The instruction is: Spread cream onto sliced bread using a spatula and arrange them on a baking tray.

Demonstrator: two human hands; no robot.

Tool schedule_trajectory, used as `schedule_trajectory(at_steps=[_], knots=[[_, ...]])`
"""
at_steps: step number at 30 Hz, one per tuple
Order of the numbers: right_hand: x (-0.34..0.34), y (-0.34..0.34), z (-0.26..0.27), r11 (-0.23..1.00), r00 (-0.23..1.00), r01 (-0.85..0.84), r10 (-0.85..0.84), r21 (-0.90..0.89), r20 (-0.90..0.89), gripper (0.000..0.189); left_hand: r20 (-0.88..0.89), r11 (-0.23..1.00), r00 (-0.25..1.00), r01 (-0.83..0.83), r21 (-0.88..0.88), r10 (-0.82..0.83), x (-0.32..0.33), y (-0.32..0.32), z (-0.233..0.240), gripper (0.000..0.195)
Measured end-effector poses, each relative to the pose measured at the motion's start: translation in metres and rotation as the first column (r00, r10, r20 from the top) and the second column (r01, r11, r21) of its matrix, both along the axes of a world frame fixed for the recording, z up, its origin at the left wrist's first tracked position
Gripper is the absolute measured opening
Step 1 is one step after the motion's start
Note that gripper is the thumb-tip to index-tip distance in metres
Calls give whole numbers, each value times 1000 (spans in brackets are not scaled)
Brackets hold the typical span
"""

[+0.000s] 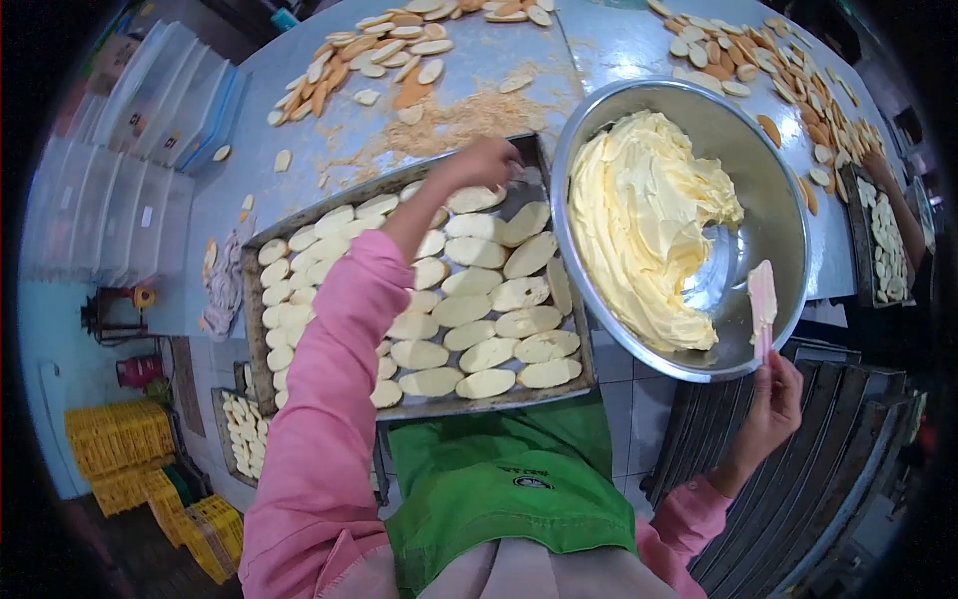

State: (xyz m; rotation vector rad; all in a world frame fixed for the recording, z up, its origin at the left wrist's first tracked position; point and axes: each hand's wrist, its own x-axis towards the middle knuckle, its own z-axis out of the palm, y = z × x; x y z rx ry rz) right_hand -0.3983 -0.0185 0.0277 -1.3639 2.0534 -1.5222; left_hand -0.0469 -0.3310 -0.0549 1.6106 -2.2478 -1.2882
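My left hand (486, 163) reaches over the far right corner of a metal baking tray (591, 374). Its fingers are bent down at the corner; whether they hold a slice is unclear. Rows of oval bread slices (423, 382) with pale cut faces fill most of the tray. In my right hand (778, 397) is the handle of a pink spatula (762, 296), its blade upright over the near right rim of a large steel bowl (793, 187). Pale yellow cream (636, 217) is heaped along the bowl's left side. The bowl stands against the tray's right side.
Loose bread slices (359, 56) and crumbs (456, 123) lie on the metal table beyond the tray. More slices (808, 97) are at far right, where another person's hand (877, 166) is over a smaller-looking tray (864, 247). A cloth (223, 288) and plastic bins (168, 97) are left.
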Motion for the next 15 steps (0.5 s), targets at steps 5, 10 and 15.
schedule_trajectory(at_steps=[5,10,15], knots=[[-56,-25,26,987,956,53,-6,151,-293,13,58,755,974,-133,-642,221,83,-113,-22,25],[-100,-82,45,902,749,105,206,420,-630,12,507,652,664,39,-758,550,126,-187,-57,50],[-112,-147,36,824,443,112,459,556,-770,11,636,758,511,-48,-651,579,119,-197,-65,38]])
